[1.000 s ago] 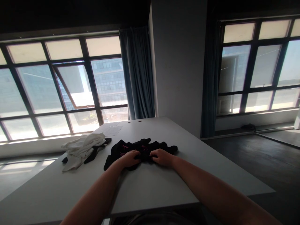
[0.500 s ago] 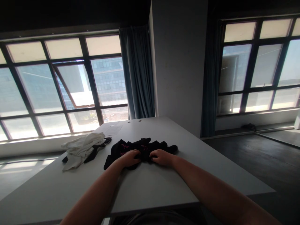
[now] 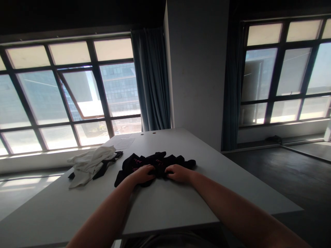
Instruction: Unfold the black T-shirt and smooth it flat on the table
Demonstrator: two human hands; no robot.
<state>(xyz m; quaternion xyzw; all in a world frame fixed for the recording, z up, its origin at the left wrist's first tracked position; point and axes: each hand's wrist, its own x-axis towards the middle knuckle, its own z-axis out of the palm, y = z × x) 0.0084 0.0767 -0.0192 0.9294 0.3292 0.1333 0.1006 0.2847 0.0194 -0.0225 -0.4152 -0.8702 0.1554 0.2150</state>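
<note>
Cloth (image 3: pixel 159 168) (black, crumpled) lies lengthwise from left to right, tapering rightward.

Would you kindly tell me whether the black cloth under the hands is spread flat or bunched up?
Bunched up: the black cloth lies in a crumpled heap on the white table, its outline lumpy and uneven.

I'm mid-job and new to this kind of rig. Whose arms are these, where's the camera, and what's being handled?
There is no machine: these are one person's bare left hand and right hand. The view comes from a camera worn on that person's head. On the white table lies a crumpled black cloth with pink markings. Both hands have fingers curled onto its near side; how firmly they grip is hidden. To the left lies a white cloth with some dark fabric.
</note>
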